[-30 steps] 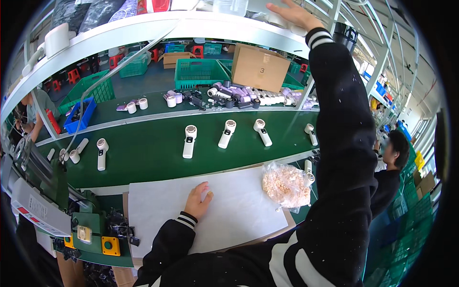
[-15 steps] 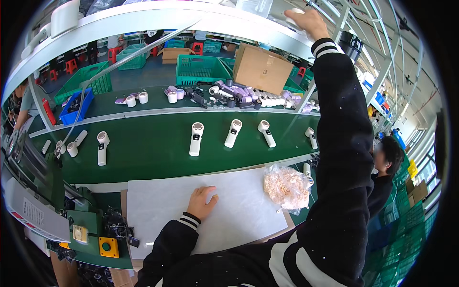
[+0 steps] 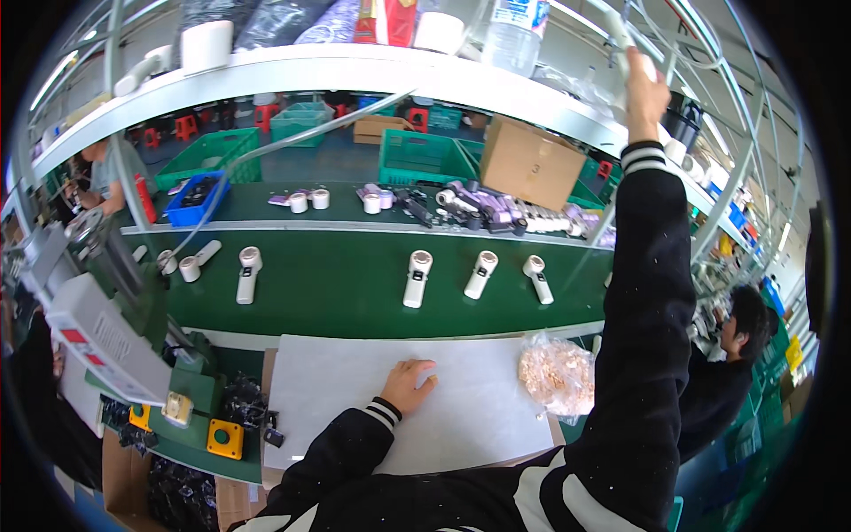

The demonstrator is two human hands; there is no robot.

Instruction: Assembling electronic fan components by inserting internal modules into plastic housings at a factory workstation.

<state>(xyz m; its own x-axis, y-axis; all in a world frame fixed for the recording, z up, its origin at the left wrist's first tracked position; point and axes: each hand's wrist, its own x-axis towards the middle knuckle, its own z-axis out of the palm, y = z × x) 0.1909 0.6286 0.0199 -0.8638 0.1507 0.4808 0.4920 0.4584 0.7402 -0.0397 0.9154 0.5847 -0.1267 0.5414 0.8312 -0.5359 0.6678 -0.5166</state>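
High at the upper right, my right hand [image 3: 648, 96] is raised to the shelf, its fingers closed round a white handheld fan [image 3: 619, 32]. The fingers cover part of the fan. My left hand [image 3: 407, 385] lies on the pale worktop sheet [image 3: 346, 390], fingers apart and nothing in them. Right of that hand, at the sheet's edge, sits a clear plastic bag [image 3: 557, 376] full of small pinkish parts. Beyond the sheet, several white handheld fans stand or lie spaced out on the green conveyor belt [image 3: 332, 297], one of them a white fan [image 3: 417, 278] straight ahead.
Overhead runs a white shelf [image 3: 310, 84] with a clear bottle [image 3: 515, 35] and bags. A bench press [image 3: 111, 341] with a yellow-framed button [image 3: 225, 439] stands left. Purple and white parts, a cardboard box [image 3: 533, 162] and green crates lie beyond the belt. Another person [image 3: 731, 363] works at right.
The view has tilted up and swung left, so more of the shelf shows. My right hand stays raised at the shelf with the fan, which now points upward. My left hand still rests on the sheet.
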